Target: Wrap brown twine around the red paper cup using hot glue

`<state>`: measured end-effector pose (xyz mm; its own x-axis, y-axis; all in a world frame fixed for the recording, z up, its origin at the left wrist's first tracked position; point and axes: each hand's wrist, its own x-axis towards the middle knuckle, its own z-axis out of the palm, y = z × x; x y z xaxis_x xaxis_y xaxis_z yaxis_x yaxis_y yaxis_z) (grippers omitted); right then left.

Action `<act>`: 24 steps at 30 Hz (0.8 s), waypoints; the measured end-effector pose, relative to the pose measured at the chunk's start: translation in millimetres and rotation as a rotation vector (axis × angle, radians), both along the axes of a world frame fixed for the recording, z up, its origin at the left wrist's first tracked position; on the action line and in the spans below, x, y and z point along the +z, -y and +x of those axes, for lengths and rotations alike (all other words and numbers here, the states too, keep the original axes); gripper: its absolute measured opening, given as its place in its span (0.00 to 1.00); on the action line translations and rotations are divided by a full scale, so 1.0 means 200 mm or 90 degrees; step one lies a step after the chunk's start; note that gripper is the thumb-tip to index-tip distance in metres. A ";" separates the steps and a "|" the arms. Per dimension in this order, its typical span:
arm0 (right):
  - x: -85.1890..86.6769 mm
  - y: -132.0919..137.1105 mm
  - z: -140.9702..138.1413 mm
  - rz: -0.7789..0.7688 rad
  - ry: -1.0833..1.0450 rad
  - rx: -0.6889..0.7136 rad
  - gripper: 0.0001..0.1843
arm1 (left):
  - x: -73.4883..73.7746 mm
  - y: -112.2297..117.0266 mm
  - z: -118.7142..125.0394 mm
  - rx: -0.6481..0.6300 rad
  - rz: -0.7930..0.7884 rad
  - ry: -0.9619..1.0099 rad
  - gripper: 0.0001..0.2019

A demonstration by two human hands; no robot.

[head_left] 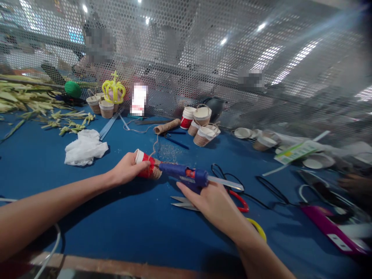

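In my left hand [129, 169] is a red and white paper cup [143, 164], tipped on its side, its lower end wrapped in brown twine. My right hand [213, 201] grips a blue hot glue gun [186, 173] with a clear glue stick [226, 183] standing out of its back. The gun's nozzle is at the twine-wrapped part of the cup; whether it touches I cannot tell. A strand of twine [156, 145] runs from the cup back to a twine roll [167, 126]. Scissors with red handles [242, 201] lie partly under my right hand.
Twine-wrapped cups [205, 133] stand near the perforated metal screen [174, 50]. A crumpled white cloth [85, 148], glue sticks [109, 126] and dried husks [23, 95] lie to the left. A black cord [273, 190] and a purple power strip [334, 228] occupy the right.
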<state>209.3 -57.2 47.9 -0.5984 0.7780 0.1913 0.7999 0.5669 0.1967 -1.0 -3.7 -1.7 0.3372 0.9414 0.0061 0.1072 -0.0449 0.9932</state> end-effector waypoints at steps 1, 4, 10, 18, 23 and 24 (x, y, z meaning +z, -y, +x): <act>0.01 0.01 -0.01 -0.009 -0.047 -0.023 0.15 | 0.01 0.00 0.00 0.010 -0.009 0.003 0.13; 0.02 0.02 -0.04 -0.036 -0.164 -0.067 0.12 | 0.03 0.00 0.02 0.030 -0.044 0.012 0.13; 0.01 0.02 -0.05 -0.092 -0.236 -0.059 0.09 | 0.00 -0.02 0.02 0.067 -0.075 0.036 0.10; 0.01 0.03 -0.05 -0.110 -0.258 -0.023 0.08 | -0.01 -0.03 0.01 0.085 -0.083 0.038 0.12; 0.01 0.03 -0.05 -0.137 -0.266 -0.037 0.09 | 0.00 -0.03 0.02 0.066 -0.122 0.084 0.09; 0.00 0.03 -0.05 -0.143 -0.270 -0.045 0.09 | -0.01 -0.03 0.02 0.067 -0.126 0.087 0.09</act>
<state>198.7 -62.3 48.9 -0.4481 0.8643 0.2286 0.8215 0.4990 -0.2761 3.9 2.8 -2.8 0.2457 0.9588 -0.1427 -0.0350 0.1559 0.9872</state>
